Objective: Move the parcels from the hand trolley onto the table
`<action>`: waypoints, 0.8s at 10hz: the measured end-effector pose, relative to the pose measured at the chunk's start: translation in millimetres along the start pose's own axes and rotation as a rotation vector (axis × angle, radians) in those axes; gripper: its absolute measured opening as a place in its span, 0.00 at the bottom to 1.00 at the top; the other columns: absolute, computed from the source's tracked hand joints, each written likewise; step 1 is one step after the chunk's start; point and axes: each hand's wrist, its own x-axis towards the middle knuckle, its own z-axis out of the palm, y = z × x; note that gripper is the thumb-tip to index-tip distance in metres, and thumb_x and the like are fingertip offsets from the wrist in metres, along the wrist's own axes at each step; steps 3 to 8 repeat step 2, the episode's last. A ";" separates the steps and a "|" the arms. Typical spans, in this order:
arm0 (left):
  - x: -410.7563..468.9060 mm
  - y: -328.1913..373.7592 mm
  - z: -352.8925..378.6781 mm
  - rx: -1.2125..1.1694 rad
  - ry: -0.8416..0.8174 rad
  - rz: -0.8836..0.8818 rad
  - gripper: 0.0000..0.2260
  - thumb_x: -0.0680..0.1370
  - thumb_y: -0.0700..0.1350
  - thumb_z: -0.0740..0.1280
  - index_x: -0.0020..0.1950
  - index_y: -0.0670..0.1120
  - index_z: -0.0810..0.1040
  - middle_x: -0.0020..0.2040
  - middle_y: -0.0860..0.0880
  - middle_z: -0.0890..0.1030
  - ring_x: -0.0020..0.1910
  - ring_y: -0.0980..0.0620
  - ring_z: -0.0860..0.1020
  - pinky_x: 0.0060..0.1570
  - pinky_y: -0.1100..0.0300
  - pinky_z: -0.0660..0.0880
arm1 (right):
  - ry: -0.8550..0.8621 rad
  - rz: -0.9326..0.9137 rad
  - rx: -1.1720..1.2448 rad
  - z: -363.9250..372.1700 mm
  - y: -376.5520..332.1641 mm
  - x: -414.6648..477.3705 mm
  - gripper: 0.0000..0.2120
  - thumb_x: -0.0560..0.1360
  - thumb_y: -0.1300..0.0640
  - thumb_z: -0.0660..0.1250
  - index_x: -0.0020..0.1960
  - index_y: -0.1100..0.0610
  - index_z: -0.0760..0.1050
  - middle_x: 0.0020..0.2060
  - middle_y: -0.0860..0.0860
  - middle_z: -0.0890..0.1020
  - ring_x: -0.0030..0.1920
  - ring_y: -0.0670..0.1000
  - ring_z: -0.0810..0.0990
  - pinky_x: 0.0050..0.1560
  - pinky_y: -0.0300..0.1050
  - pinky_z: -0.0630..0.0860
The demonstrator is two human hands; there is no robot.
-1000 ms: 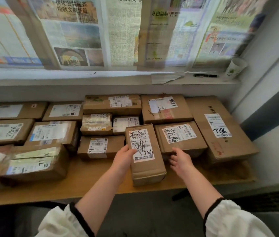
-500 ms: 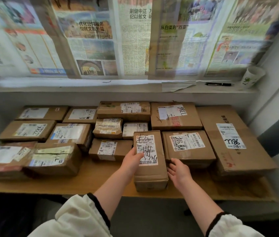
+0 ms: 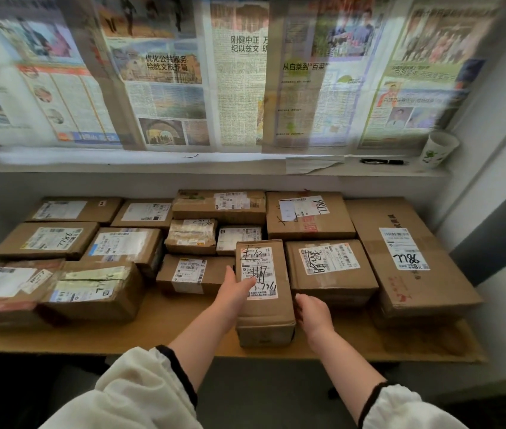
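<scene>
Likely the set-down step: the parcel (image 3: 264, 308) rests on the tabletop (image 3: 168, 332) at six o'clock — left hand (image 3: 235, 291) fingers clamped on its nine-o'clock edge, right hand (image 3: 312, 308) fingers loose at three. Next, probably — let go.

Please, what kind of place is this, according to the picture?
Probably a small parcel sorting or pick-up room. Many labelled cardboard parcels, some with handwritten numbers, lie in rows on a table. A black marker lies on the sill, and newspapers hang above it.
</scene>
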 end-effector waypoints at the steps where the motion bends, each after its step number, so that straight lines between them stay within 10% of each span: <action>1: -7.3 -4.9 -5.9 0.173 0.042 0.058 0.36 0.79 0.46 0.64 0.78 0.52 0.43 0.75 0.47 0.62 0.63 0.51 0.71 0.59 0.54 0.69 | 0.056 -0.084 -0.185 -6.9 13.8 -12.3 0.24 0.79 0.56 0.60 0.74 0.59 0.61 0.70 0.55 0.68 0.70 0.56 0.66 0.67 0.50 0.64; 2: -12.8 -10.7 -22.7 0.562 0.143 0.162 0.37 0.78 0.50 0.65 0.78 0.52 0.44 0.77 0.47 0.56 0.74 0.45 0.59 0.68 0.47 0.64 | 0.037 -0.145 -0.291 -14.3 21.9 -22.9 0.25 0.79 0.57 0.60 0.74 0.58 0.58 0.72 0.54 0.66 0.71 0.54 0.65 0.68 0.49 0.64; 8: -12.8 -10.7 -22.7 0.562 0.143 0.162 0.37 0.78 0.50 0.65 0.78 0.52 0.44 0.77 0.47 0.56 0.74 0.45 0.59 0.68 0.47 0.64 | 0.037 -0.145 -0.291 -14.3 21.9 -22.9 0.25 0.79 0.57 0.60 0.74 0.58 0.58 0.72 0.54 0.66 0.71 0.54 0.65 0.68 0.49 0.64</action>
